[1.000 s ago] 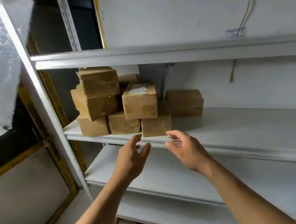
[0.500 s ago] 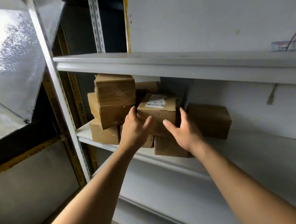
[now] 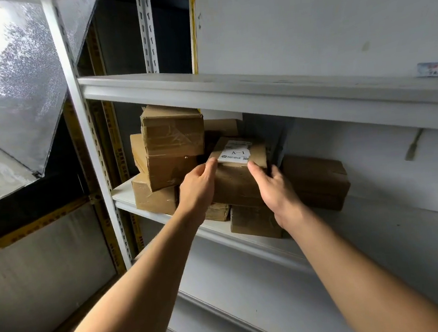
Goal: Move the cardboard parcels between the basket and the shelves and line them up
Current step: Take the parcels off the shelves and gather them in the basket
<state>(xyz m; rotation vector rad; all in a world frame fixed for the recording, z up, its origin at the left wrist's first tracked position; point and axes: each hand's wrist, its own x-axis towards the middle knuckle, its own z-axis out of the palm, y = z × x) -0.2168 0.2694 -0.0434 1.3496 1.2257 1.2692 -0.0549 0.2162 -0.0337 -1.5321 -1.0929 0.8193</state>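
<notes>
In the head view, about eight brown boxes sit piled on one shelf [image 3: 124, 199] in the middle of the frame. Two hands hold one box with a white label [image 3: 240, 174], which sits on top of the pile. The left hand [image 3: 197, 189] grips its left side. The right hand [image 3: 275, 190] grips its right side, thumb on the front. Half a second ago the hands were only touching this box; now both have closed around it.
</notes>
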